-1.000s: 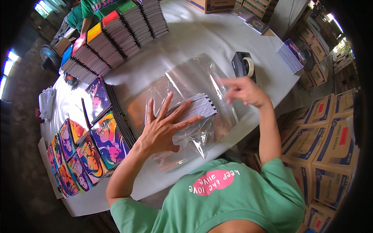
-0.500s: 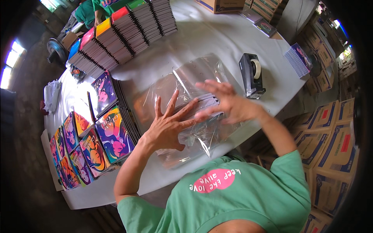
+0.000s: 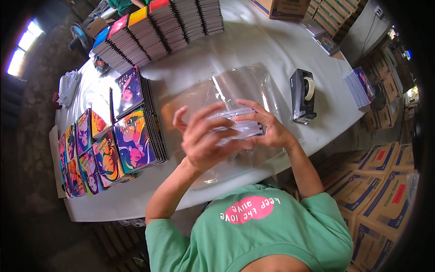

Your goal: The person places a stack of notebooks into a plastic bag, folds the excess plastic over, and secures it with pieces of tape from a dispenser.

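A small stack of notebooks (image 3: pixel 247 128), its pale page edges showing, stands on sheets of clear plastic film (image 3: pixel 186 102) in front of me. Film seems to lie against the stack, though glare blurs where it ends. My right hand (image 3: pixel 275 131) grips the stack's right end, fingers at the far side and thumb at the near side. Over its left part hovers my left hand (image 3: pixel 206 138), blurred, fingers spread; whether it touches the film cannot be made out. Right of the film stands a black tape dispenser (image 3: pixel 302 96) with a roll of clear tape.
Spiral notebooks with colourful covers (image 3: pixel 136 140) stand in stacks on the left. Tall notebook piles (image 3: pixel 156 29) line the far side, near another person's arm (image 3: pixel 137 3). A small notebook stack (image 3: pixel 359 88) sits at the right edge; cardboard boxes (image 3: pixel 376 186) fill the floor there.
My left hand has lifted off the film with its fingers curling. My right hand has come down onto the stack's right end. The view has shifted slightly.
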### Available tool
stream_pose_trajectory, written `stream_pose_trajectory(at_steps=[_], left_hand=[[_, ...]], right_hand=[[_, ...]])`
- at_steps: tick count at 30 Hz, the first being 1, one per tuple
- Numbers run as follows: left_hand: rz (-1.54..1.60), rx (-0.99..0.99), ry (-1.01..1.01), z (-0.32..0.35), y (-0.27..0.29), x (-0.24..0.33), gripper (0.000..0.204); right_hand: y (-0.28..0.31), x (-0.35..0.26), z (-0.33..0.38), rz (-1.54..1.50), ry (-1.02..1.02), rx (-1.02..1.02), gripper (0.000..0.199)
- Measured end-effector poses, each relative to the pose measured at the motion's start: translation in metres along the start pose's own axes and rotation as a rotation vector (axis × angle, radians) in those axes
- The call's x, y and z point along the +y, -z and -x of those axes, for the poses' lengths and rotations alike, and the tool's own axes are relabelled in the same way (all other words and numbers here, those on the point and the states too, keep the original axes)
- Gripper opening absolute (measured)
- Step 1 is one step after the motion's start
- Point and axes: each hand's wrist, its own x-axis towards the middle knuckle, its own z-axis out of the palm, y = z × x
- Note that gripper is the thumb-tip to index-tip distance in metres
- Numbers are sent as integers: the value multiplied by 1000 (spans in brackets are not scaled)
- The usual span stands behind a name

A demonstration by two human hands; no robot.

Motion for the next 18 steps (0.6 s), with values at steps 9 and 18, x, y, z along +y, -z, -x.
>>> stream_pose_trajectory(at_steps=[9,18], left_hand=[[-122,-472,388,41,25,-28,60],[-124,66,242,0,-11,-12,22]], right_hand=[[-6,-17,-11,67,9,87,24],[-7,-3,-7,-331,-112,194,32]])
